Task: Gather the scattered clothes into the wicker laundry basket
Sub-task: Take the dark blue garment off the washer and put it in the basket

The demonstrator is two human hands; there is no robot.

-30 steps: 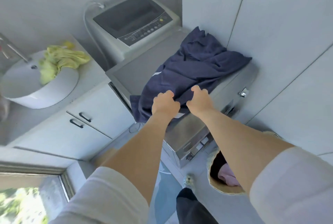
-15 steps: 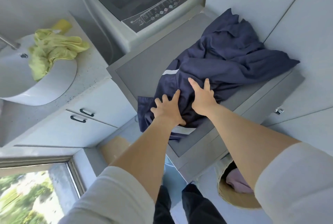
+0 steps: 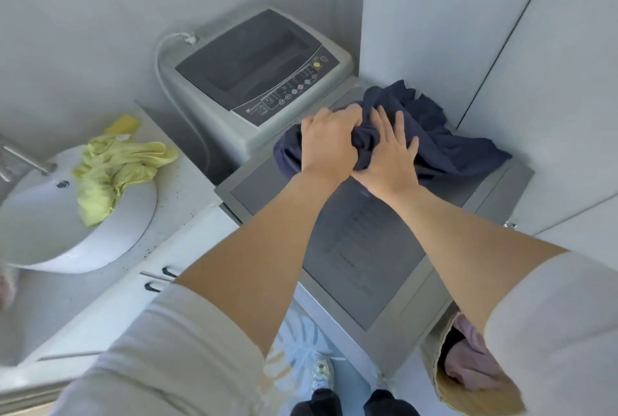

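Far to the left of the left hand [image 3: 329, 141], a yellow-green cloth [image 3: 113, 171] hangs over the rim of the white sink [image 3: 43, 248] — it is not picked up yet. The left hand is closed tight on a bunch of the dark blue cloth [image 3: 444, 144]. Just beside it, the right hand [image 3: 389, 154] lies flat with spread fingers, pressing on the same cloth, not closed. The blue cloth sits on the gray machine top [image 3: 364, 231], under both hands. Below and to the right of the right hand, down on the floor, stands the wicker laundry basket [image 3: 468, 395] — a pink cloth [image 3: 468, 358] is inside already. So one piece looks done, and I think two are left.
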